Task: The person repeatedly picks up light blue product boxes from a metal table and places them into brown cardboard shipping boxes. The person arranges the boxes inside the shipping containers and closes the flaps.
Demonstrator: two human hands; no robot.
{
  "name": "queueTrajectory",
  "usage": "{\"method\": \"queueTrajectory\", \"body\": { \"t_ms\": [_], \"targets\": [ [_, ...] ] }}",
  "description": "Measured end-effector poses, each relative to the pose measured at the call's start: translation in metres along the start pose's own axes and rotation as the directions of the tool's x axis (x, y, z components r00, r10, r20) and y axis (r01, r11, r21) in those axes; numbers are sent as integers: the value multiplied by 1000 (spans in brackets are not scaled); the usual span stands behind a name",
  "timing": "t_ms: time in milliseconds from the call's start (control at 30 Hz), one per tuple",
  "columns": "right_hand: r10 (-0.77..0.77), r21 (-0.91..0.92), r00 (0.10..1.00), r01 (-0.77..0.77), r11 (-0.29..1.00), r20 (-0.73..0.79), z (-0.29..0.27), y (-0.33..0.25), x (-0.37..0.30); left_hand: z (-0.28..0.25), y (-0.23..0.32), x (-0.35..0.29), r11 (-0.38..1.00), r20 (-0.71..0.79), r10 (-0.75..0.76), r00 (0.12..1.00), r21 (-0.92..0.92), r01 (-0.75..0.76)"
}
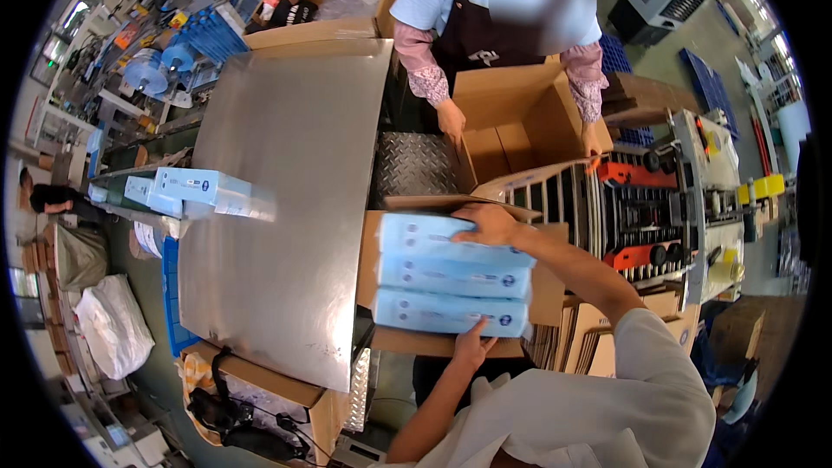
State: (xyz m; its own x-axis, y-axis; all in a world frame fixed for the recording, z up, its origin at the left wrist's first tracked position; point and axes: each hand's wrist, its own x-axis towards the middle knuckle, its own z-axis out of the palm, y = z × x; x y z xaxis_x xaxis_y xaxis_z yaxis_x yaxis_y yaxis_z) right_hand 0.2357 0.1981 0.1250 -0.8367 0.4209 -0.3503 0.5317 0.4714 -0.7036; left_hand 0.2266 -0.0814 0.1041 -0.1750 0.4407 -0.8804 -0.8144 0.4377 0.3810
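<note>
Several long light-blue packs (451, 272) lie side by side in the mouth of an open cardboard carton (548, 295) in front of me. My right hand (487, 225) grips the far pack, its fingers over the top near the right end. My left hand (473, 347) holds the near pack at its near side, a finger reaching up over the edge. The packs sit between my two hands; how deep they rest in the carton is hidden.
Across from me a person in a dark apron holds an empty open carton (511, 140) on a roller conveyor (598, 208). A steel table (286, 199) stands at left, with more blue packs (201, 185) at its far-left edge. Folded cardboard (594, 329) stands at right.
</note>
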Motion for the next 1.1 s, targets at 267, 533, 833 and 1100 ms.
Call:
{"method": "queueTrajectory", "body": {
  "t_ms": [267, 533, 833, 1100],
  "targets": [
    [-41, -492, 985, -48, 869, -170, 75, -26, -79, -47, 179, -1, -443, 712, 347, 610, 698, -563],
    [248, -535, 967, -244, 809, -66, 120, -1, -59, -72, 202, 138, -749, 753, 55, 656, 466, -472],
    [861, 667, 430, -562, 490, -271, 99, 19, -179, -132, 178, 172, -53, 586, 533, 610, 743, -667],
    [575, 74, 749, -587, 806, -330, 32, 91, -198, -124, 193, 181, 805, 12, 195, 981, 570, -167]
  ]
}}
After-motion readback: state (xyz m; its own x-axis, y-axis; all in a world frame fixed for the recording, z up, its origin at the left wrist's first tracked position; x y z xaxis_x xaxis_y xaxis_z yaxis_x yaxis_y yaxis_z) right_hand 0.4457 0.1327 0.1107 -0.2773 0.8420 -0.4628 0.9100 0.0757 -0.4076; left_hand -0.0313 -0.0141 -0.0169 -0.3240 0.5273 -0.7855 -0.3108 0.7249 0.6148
